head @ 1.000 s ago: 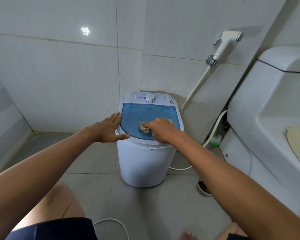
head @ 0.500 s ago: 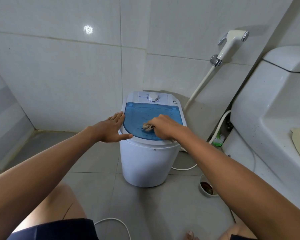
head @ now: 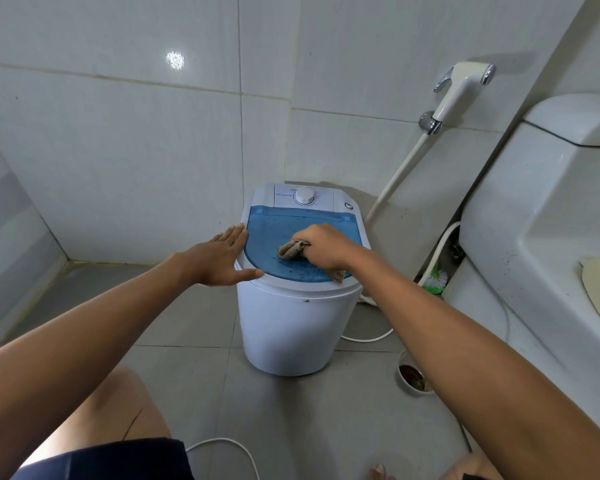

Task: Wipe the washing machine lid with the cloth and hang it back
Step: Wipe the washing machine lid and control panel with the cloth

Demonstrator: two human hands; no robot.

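Your right hand (head: 321,245) fists cloth (head: 290,250) on lid (head: 274,233) — soft, limp, probably damp; keep it bunched. Left hand (head: 219,259) flat, holding nothing — steadies rim.

Brand mark: we are seeing a small blue mark on the washing machine (head: 291,327) control panel (head: 303,197), at the panel's rear left corner, but it is blurring too much for us to read.
Dial markings: we are noticing faint printing ringing the white dial (head: 305,196) at the panel's middle; no figure or word is coming through.
Round badge: we are finding a small round badge (head: 349,205) at the panel's right edge, carrying nothing we are managing to read.
Elsewhere: we are reading no other text, number or sign.
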